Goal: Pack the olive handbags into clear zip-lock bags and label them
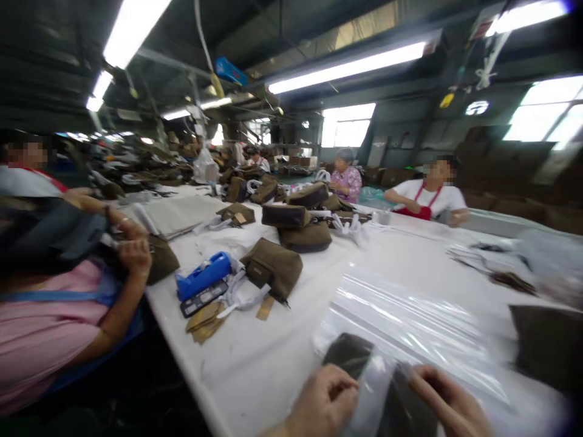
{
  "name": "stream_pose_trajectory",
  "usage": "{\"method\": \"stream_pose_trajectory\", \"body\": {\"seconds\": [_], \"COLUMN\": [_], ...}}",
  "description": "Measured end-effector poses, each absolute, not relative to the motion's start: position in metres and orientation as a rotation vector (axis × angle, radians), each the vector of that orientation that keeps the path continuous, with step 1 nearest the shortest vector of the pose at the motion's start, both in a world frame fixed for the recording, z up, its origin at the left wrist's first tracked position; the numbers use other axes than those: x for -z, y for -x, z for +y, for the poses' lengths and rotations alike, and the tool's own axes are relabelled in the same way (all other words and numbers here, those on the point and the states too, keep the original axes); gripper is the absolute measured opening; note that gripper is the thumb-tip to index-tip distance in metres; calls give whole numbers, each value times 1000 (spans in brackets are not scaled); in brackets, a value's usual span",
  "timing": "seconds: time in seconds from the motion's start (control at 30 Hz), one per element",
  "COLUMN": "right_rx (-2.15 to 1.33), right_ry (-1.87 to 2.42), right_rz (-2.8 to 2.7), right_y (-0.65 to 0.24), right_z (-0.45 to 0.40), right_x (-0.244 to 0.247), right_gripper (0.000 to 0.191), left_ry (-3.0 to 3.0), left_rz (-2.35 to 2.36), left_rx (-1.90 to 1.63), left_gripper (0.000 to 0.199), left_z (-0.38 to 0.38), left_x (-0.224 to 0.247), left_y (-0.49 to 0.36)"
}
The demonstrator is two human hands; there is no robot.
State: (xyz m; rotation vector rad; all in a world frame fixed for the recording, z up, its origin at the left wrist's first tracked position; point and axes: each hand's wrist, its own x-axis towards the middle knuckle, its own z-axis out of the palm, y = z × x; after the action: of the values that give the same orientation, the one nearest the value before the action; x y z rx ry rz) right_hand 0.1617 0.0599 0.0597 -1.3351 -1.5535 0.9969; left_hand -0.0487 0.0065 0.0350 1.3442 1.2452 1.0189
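Low in the view, my left hand (pixel 325 397) is closed, its fingers curled at the edge of a clear plastic bag (pixel 374 388). Opposite it, my right hand (pixel 449 397) pinches the other side of this bag, thumb and fingers together. Dark brown fabric (pixel 348 353) shows at the bag, partly under the plastic and partly hidden by my hands; I cannot tell how much of it is inside. Just beyond my hands lies a flat stack of clear plastic bags (pixel 405 315). Off to the right is another dark fabric piece (pixel 546 346).
Brown pouches (pixel 273 267) lie in a heap across the white table (pixel 228 376). A blue tape dispenser (pixel 204 276), a dark bar (pixel 203 298) and tan tags (pixel 204 321) sit left. A pink-sleeved person (pixel 54 328) works close at left; other people (pixel 437 194) are beyond the table.
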Motion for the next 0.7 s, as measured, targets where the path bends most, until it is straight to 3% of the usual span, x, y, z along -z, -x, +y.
{"method": "stream_pose_trajectory", "body": {"seconds": [0.1,0.27,0.43,0.7], "right_rx": [-1188,-1482,-1538,-1442], "right_ry": [1378,1542,1696,1924], "right_rz": [-1496,-1503,-1659,-1971], "right_y": [-168,-158,-129,-90], "right_z": [75,109,129,163], "right_x": [-73,-75,-72,-61], "right_gripper": [38,27,16,13], "left_ry": [-1879,-2397,-2551,-2511], "left_rz": [1316,1306,1326,1345], "left_rx": [-979,-799,-807,-854], "left_gripper": [26,31,31,31], "left_z": [2,5,6,5], "left_x": [-37,-9,0,2], "left_y": [55,58,57,56]}}
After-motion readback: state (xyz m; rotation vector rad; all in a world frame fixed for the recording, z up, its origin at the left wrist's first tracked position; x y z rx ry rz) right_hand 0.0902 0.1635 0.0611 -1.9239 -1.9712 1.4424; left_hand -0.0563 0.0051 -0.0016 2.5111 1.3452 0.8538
